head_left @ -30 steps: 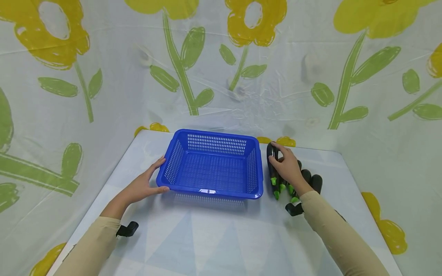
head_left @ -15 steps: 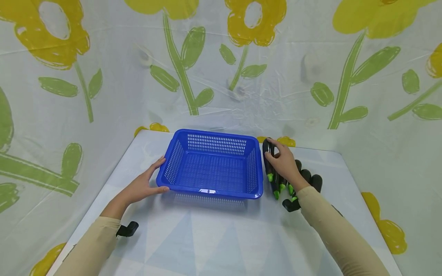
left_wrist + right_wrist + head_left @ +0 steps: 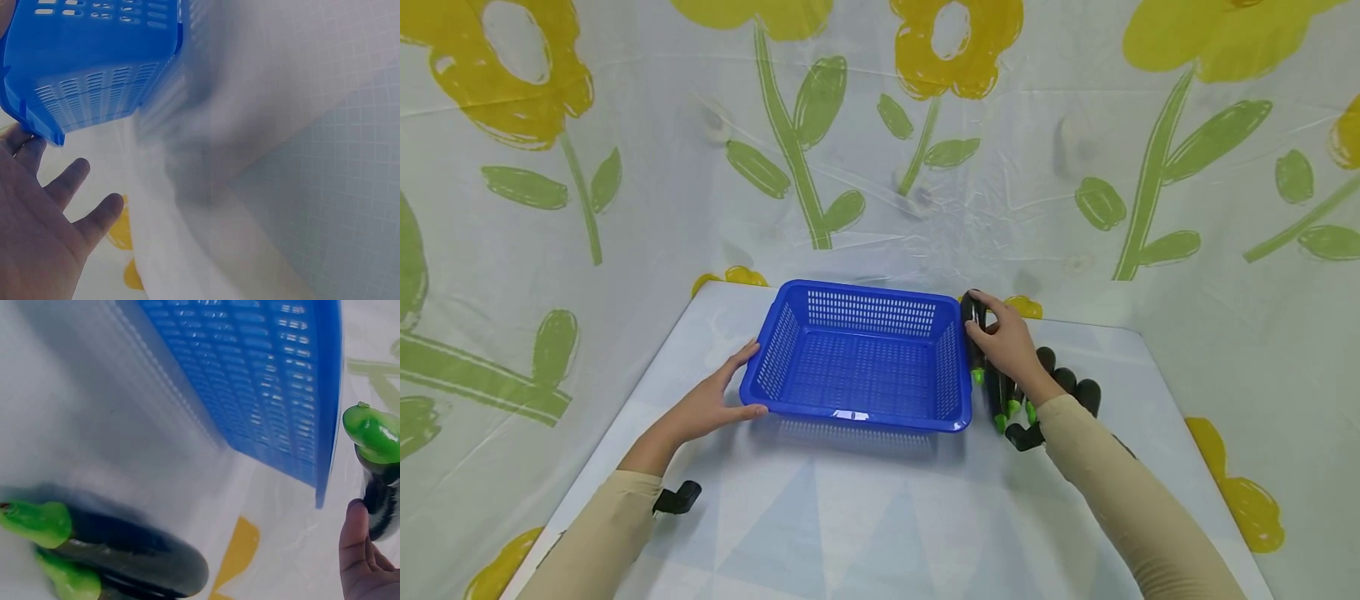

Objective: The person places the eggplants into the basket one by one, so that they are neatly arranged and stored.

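A blue perforated plastic basket (image 3: 902, 422) stands on the table with nothing inside it. My left hand (image 3: 707, 407) rests at its left end, fingers and thumb spread along the rim; in the left wrist view two fingers extend free below the basket (image 3: 94, 69). With thumb and fingers, my right hand (image 3: 1011, 343) grips a dark eggplant (image 3: 976, 350) near its blunt end, right beside the basket's right rim. Its green cap (image 3: 374, 432) shows in the right wrist view, raised at about rim height. Several other eggplants (image 3: 997, 398) lie on the table under and behind the right hand.
Light-blue triangles pattern the white tabletop (image 3: 850, 517). Behind it hangs a white sheet (image 3: 1037, 208) printed with yellow flowers. The loose eggplants (image 3: 1087, 395) sit close together, right of the basket.
My right hand has lifted one eggplant off the group and carried it leftward and up to the basket's right rim. The left hand and the basket stay in place.
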`<state>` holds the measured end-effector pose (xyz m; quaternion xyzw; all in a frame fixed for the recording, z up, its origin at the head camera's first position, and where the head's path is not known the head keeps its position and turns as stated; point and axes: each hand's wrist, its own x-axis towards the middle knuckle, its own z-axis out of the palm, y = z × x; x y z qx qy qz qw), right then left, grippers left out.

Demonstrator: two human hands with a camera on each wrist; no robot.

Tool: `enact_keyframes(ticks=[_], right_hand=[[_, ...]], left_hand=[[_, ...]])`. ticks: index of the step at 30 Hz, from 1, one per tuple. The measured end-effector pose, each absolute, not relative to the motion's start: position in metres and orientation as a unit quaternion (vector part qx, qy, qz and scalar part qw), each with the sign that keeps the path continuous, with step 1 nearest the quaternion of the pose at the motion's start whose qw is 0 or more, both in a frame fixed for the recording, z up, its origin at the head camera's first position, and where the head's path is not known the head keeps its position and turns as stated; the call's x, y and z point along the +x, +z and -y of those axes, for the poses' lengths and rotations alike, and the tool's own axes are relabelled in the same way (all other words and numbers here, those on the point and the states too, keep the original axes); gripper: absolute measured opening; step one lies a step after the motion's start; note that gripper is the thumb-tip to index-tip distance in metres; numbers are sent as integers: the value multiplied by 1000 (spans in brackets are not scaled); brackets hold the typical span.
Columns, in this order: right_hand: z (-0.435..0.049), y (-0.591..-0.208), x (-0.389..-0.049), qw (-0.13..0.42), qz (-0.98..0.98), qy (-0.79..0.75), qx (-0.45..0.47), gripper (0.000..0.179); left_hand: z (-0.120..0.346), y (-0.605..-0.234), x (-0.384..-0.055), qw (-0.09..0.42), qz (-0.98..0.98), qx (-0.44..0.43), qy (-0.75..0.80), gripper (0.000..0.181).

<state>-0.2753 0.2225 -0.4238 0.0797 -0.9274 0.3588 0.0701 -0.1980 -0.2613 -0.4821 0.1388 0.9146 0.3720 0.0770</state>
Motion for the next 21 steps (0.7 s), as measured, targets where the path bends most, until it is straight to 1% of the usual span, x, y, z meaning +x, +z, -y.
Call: enact_keyframes(ticks=[6, 21], right_hand=[[-213, -418, -277, 63, 922, 371, 89, 56], [-190, -411, -290, 70, 917, 379, 98, 55]], left_hand=[[260, -480, -198, 79, -916, 134, 370, 109], [260, -481, -198, 82, -916, 133, 370, 110]])
